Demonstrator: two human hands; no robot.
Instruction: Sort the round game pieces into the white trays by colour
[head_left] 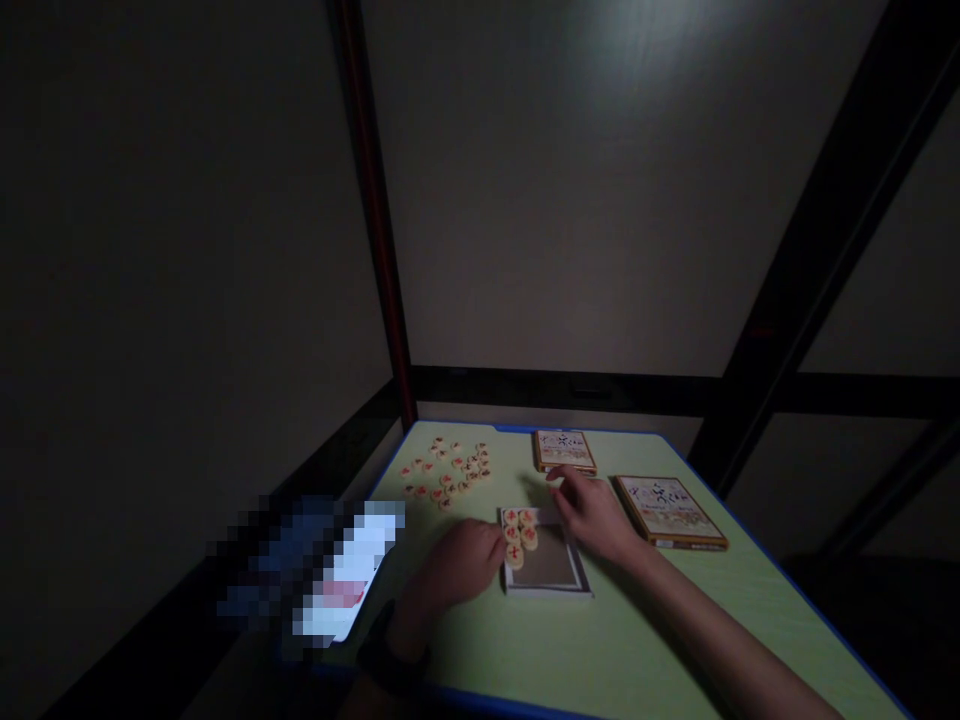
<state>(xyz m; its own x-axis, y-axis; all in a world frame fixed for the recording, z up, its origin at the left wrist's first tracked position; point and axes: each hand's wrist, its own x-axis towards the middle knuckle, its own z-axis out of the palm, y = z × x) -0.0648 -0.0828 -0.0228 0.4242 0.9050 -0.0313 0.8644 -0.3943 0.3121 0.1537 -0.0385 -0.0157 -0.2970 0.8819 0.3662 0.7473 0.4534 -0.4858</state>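
Observation:
A shallow grey tray lies on the green table, with several round wooden game pieces marked in red in its left part. My left hand rests at the tray's left edge, fingers curled, its fingertips beside the nearest piece. My right hand lies over the tray's far right corner, fingers bent and together. Whether either hand pinches a piece is hidden in the dim light. A scatter of several loose pieces lies on the table to the far left.
Two flat printed boxes lie on the table: one at the far edge, one to the right. A lit, blurred screen sits at the table's left edge. Dark frame bars and plain walls surround the table. The room is dim.

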